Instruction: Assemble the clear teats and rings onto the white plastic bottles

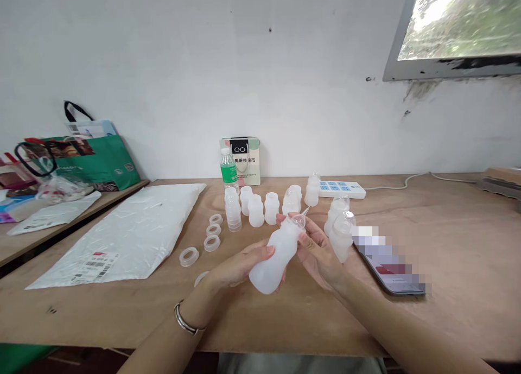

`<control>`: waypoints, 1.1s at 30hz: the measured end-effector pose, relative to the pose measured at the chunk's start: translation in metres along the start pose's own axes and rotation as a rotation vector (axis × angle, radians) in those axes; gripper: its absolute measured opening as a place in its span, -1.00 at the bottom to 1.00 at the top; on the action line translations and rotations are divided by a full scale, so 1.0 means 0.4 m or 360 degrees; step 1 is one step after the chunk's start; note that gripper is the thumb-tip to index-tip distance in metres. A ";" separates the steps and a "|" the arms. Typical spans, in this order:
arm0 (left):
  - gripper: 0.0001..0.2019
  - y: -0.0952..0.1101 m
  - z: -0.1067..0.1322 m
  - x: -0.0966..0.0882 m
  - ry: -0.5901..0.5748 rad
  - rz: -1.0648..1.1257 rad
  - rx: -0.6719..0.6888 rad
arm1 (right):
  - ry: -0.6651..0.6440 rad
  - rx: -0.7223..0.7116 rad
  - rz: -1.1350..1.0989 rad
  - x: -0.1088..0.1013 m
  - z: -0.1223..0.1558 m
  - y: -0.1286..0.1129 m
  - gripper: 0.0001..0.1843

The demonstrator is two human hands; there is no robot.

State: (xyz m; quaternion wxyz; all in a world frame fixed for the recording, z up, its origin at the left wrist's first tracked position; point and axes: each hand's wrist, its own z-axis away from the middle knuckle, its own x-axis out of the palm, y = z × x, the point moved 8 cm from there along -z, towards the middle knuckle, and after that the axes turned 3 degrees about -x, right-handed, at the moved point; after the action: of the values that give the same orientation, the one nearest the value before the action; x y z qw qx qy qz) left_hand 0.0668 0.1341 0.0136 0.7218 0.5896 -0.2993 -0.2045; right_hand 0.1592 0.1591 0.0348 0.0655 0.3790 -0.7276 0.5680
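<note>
My left hand (256,260) is wrapped round the body of a translucent white baby bottle (272,262), which tilts up to the right above the table. At the bottle's neck, my right hand (315,249) closes its fingers on a clear domed cap (299,220). Whether the cap is fully seated cannot be made out. Beyond my hands stand several open white bottles (256,211) and a stack of clear rings (233,211). Two capped bottles (341,237) stand close to my right hand. Loose collar rings (189,257) lie left of my left hand.
A white plastic mailer (134,227) covers the table's left part. A phone (388,265) lies at right. Behind are a power strip (342,189), a water bottle (228,170) and a paper bag (248,162) by the wall. A green bag (97,159) sits at far left.
</note>
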 end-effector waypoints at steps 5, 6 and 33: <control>-0.27 -0.001 0.006 0.038 -0.0174 0.0096 -0.0025 | -0.0002 0.0070 -0.0041 0.018 0.020 -0.006 -0.65; -0.26 -0.001 0.006 0.044 -0.0177 0.0111 -0.0029 | -0.0006 0.0071 -0.0040 0.019 0.022 -0.008 -0.64; -0.30 -0.055 0.025 0.046 0.0188 0.0021 0.0037 | 0.0094 0.0214 -0.0095 0.023 0.047 0.054 -0.66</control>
State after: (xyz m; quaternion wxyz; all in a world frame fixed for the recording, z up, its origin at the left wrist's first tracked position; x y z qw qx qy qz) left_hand 0.0750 0.1099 -0.0032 0.7327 0.6069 -0.2624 -0.1612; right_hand 0.1457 0.1397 0.0162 0.0783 0.3871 -0.6738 0.6245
